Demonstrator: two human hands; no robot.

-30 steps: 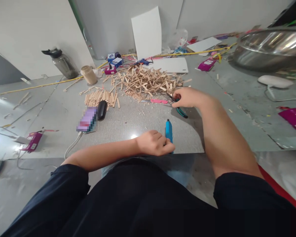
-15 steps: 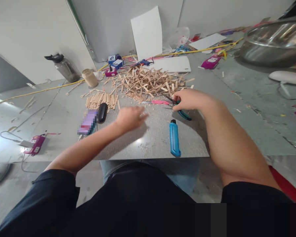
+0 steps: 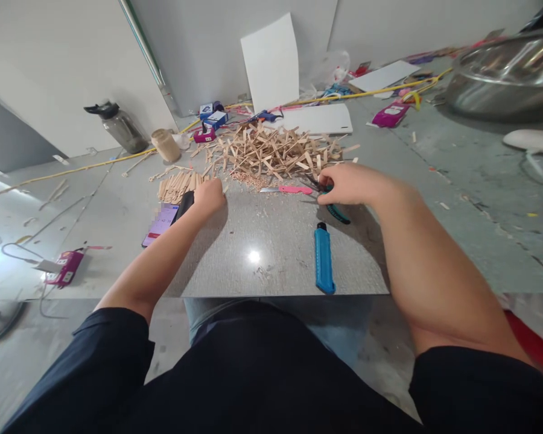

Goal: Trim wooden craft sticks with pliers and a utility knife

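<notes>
My left hand (image 3: 209,196) is closed at the right end of a neat bundle of flat wooden sticks (image 3: 177,185). Its fingertips are turned away, and whatever they pinch is hidden. Under that wrist lies a black case (image 3: 183,204), partly covered, beside a phone (image 3: 161,223) with a purple screen. My right hand (image 3: 339,182) grips pliers with teal handles (image 3: 338,213), their dark jaws pointing left toward the loose heap of wooden sticks (image 3: 276,150). A pink-handled knife (image 3: 294,189) lies just left of the jaws, its blade toward small wood crumbs (image 3: 250,178).
A blue utility knife (image 3: 324,259) lies near the front table edge. Behind stand a dark water bottle (image 3: 123,129), a jar (image 3: 166,146) and a white board (image 3: 271,63). A yellow cord (image 3: 357,92) runs across the back. A large steel bowl (image 3: 507,84) sits at right.
My left hand has moved left from the middle of the table to the stick bundle, and its fingers have closed. My right hand stays on the pliers in nearly the same place.
</notes>
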